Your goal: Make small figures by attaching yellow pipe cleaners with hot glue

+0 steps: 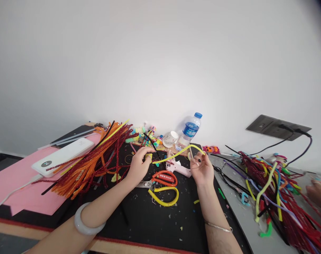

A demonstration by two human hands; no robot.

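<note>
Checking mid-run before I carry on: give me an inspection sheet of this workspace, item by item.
Surface: black mat, littered with scraps.
Work pieces: yellow strip, bowed, raised above the mat; scissors and pale pink glue gun on it.
Clutter: orange and red bundle at left, partly over the white power bank; cup and bottle at the back.
Grips: left grip holds a small yellow piece; right grip pinches the strip's end.
Cables: white cable at the power bank; black cables plugged into the outlet.
Surroundings: wall behind; another person's hand at the right edge.
</note>
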